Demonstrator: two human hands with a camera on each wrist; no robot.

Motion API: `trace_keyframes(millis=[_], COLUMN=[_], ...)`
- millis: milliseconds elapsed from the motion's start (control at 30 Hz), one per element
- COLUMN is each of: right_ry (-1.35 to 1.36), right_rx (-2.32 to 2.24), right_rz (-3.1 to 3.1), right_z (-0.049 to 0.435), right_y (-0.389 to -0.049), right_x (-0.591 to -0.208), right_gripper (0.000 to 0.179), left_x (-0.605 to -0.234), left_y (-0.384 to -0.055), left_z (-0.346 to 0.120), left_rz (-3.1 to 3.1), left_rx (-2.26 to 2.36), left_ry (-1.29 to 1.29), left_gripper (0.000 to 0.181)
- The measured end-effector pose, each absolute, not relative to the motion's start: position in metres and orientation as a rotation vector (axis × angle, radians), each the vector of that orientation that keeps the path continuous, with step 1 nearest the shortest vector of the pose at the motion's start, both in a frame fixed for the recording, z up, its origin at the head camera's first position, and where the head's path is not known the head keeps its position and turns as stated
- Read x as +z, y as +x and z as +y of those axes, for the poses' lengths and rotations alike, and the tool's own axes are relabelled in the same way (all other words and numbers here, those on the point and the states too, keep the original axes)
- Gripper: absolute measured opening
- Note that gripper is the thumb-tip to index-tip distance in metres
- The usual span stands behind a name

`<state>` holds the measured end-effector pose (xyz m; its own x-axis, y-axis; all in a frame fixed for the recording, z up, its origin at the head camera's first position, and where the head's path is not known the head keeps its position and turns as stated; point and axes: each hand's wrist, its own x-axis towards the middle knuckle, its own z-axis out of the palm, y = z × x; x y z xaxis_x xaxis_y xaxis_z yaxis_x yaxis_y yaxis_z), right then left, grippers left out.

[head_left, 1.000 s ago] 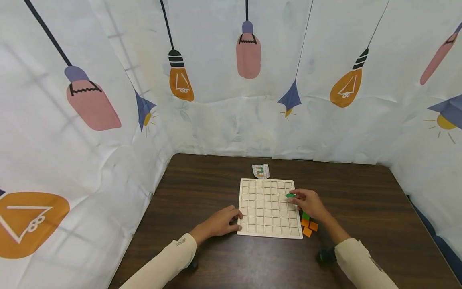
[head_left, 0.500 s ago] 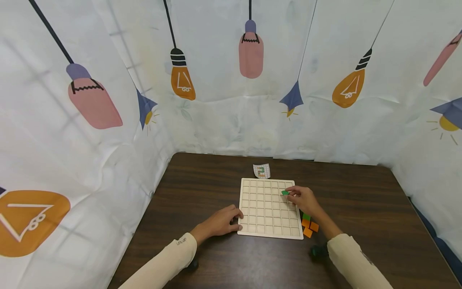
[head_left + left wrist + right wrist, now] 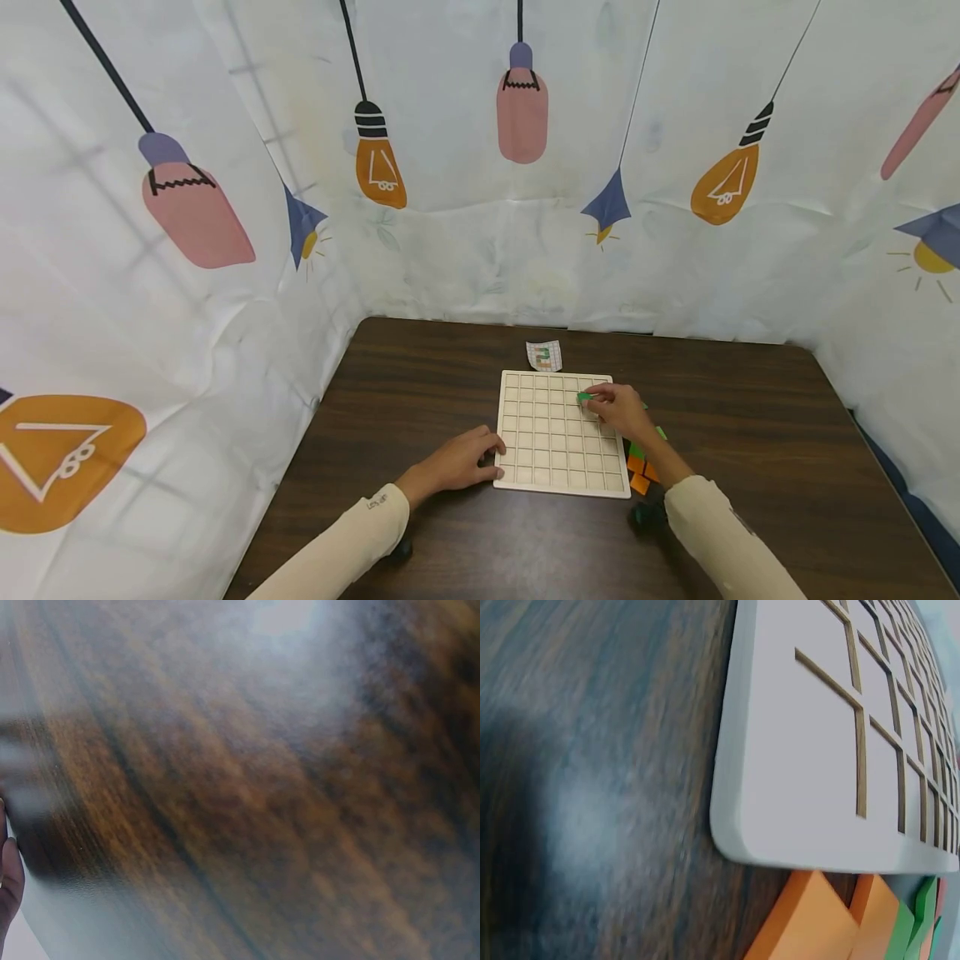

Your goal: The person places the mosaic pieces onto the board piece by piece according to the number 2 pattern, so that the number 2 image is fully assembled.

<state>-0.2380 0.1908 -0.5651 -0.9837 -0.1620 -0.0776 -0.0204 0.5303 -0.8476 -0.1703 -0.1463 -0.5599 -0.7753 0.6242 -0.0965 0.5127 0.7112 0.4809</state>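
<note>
In the head view a pale square board (image 3: 551,442) with a grid of square cells lies on the dark table. My right hand (image 3: 621,412) is over its upper right part and pinches a small green tile (image 3: 583,397) between thumb and fingers, close over the cells. At the board's left edge rests my left hand (image 3: 465,460), thumb and fingertips touching the rim. Only a bit of the left fingers (image 3: 10,874) shows in the left wrist view. Orange tiles (image 3: 806,922) and green tiles (image 3: 901,930) lie beside the board, partly hidden by my right forearm in the head view.
Behind the board lies a small paper card (image 3: 543,356) with a printed grid pattern in green and orange. The brown wooden table (image 3: 420,367) runs back to a white cloth (image 3: 465,258) printed with lamps.
My right hand has moved left and slightly farther back over the board with the green tile. The left hand stays at the board's left edge.
</note>
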Motion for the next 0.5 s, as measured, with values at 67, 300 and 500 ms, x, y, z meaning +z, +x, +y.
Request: trace_keyframes(millis=[67,300,500], right_ry=[-0.166,-0.166,-0.142], right_rx=[-1.449,-1.440,-1.357], right_rz=[2.622,2.674,2.725], right_z=[0.187,0.178,0.174], right_y=[-0.239,-0.243,-0.245], right_x=[-0.566,-0.570,-0.575], right_gripper=[0.027,0.024,0.022], left_x=[-0.559,-0.556,-0.557], left_y=[-0.170,-0.169,-0.169], left_z=[-0.146,-0.146,-0.146], left_rz=[2.669,2.665,2.673], left_rx=[0.639,0.643,0.621], left_ry=[0.901,0.898,0.906], left_gripper=[0.028,0.028,0.028])
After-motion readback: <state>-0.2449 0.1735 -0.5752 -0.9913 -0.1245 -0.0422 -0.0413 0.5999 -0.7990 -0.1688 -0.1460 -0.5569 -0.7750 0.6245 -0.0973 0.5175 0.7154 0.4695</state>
